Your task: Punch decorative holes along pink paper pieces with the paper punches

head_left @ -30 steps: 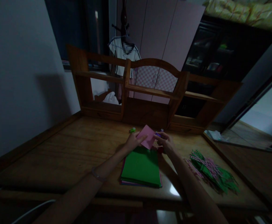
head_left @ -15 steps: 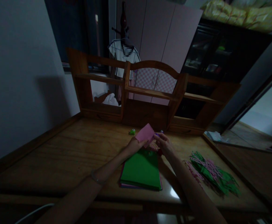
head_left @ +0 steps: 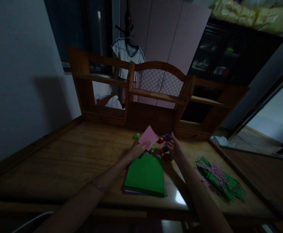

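A piece of pink paper (head_left: 148, 137), apparently folded, is pinched between the thumb and fingers of my left hand (head_left: 137, 149). To the right of the paper, my right hand (head_left: 174, 145) holds a small purple paper punch (head_left: 168, 137), apart from the paper. Under and between the hands lie a red punch (head_left: 161, 140), a small green one (head_left: 152, 149) and other small pieces, partly hidden. A stack of coloured paper (head_left: 145, 174), green on top, lies on the desk nearer to me.
Another green punch (head_left: 136, 136) stands left of the pink paper. A heap of green and pink cut paper strips (head_left: 219, 179) lies on the right of the wooden desk (head_left: 71, 158). A wooden shelf unit (head_left: 156, 94) rises along the desk's back edge.
My right hand has drawn the purple punch away from the pink paper, to the right. My left hand has shifted slightly left with the paper, uncovering the red and green punches.
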